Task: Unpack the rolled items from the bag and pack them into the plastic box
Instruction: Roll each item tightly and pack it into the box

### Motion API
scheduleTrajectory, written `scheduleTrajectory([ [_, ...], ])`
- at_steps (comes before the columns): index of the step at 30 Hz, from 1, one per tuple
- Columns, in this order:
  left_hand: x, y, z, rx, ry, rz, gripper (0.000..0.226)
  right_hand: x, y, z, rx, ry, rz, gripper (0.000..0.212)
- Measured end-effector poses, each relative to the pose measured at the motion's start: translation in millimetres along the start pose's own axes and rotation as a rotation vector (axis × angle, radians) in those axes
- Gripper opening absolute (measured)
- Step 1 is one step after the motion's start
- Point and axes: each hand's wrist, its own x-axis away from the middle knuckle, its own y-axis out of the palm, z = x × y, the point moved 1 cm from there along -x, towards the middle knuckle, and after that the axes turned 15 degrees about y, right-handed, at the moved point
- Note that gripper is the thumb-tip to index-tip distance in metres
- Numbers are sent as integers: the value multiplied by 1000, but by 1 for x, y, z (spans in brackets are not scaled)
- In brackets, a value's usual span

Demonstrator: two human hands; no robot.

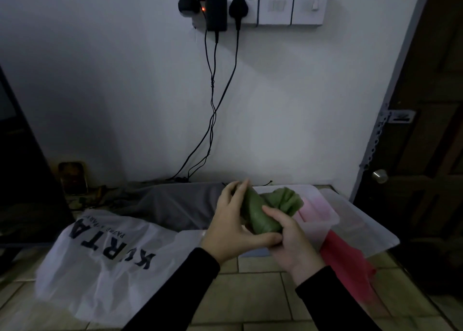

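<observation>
A: What is being held?

B: A green rolled cloth [260, 211], gripped by both hands above the near left corner of the plastic box [323, 221]. The far end of the roll fans out loose over the box.

A: How do the hands sit on it?

B: The left hand [231, 224] wraps the roll from the left, fingers curled over its far side and thumb under the near end. The right hand [292, 240] grips the near end from the right, fingers curled over the top. Both wrists come out of black sleeves.

A: And the box?

B: Translucent, on the tiled floor [250, 295] at the right. A pink item [314, 209] lies inside it. A clear lid [363, 233] lies just beyond it to the right. A red cloth [348, 263] lies on the floor against the box's near right side.

A: The bag?

B: A white plastic bag [105, 263] lies flat on the floor to the left, near the left hand. Its large dark letters, seen upside down, read about "KURTA"; the first letters are creased, and the small line beside them is too blurred to read.

A: Farther out?

B: A grey cloth [175, 203] lies beyond the bag, against the white wall. High on the wall, black plugs [216, 7] sit in sockets beside a small red light, and their cables [213, 110] hang to the floor.
</observation>
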Motion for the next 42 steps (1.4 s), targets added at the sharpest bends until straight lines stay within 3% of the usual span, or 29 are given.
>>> scheduleTrajectory([
  [4,2,5,1,12,18,82,112,4,1,-1,63,22,-64,35],
  [8,-6,-4,6,-81,6,-36,110,7,1,-3,114,2,-20,43],
  [11,-14,-12,6,-154,18,-196,108,6,-1,3,110,-7,-5,25],
  [15,-19,-17,6,-233,47,-380,84,7,-4,15,87,-19,49,26],
  [21,-14,-16,3,-233,22,-382,57,7,-1,19,124,-26,131,30],
  [24,-8,-17,9,-162,2,-311,65,14,2,10,70,23,31,23],
  [26,-3,-19,12,-119,7,-322,98,13,1,3,20,38,-18,26],
  [28,-2,-17,11,-117,8,-296,107,12,1,-1,30,29,-20,31],
  [31,-6,-9,7,-189,59,-258,71,8,1,1,180,38,18,24],
  [33,-10,-8,5,-315,102,-277,54,4,-3,0,422,-7,61,20],
  [38,-16,-13,8,-548,61,-457,74,10,-1,-3,1260,-120,265,15],
  [41,-17,-14,4,-553,77,-533,81,12,-4,-14,1404,-119,272,8],
  [42,-17,-15,3,-539,91,-577,92,12,-5,-19,1412,-96,254,15],
])
